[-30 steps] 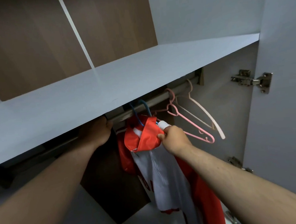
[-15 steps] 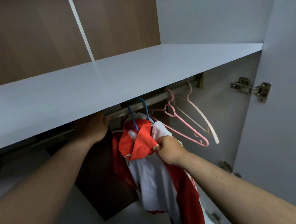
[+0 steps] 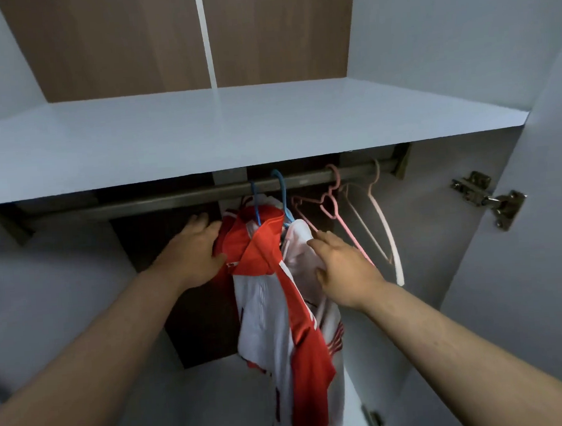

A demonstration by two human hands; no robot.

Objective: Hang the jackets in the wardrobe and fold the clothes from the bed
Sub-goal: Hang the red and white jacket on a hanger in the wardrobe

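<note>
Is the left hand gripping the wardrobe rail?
No, the left hand rests with straight fingers against the red and white jacket, below the rail and clear of it.

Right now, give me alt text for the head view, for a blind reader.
The left hand and right hand, both open, touch red-and-white jackets hanging on blue hangers from the wardrobe rail. Empty pink hangers hang to their right, under a white shelf.
</note>
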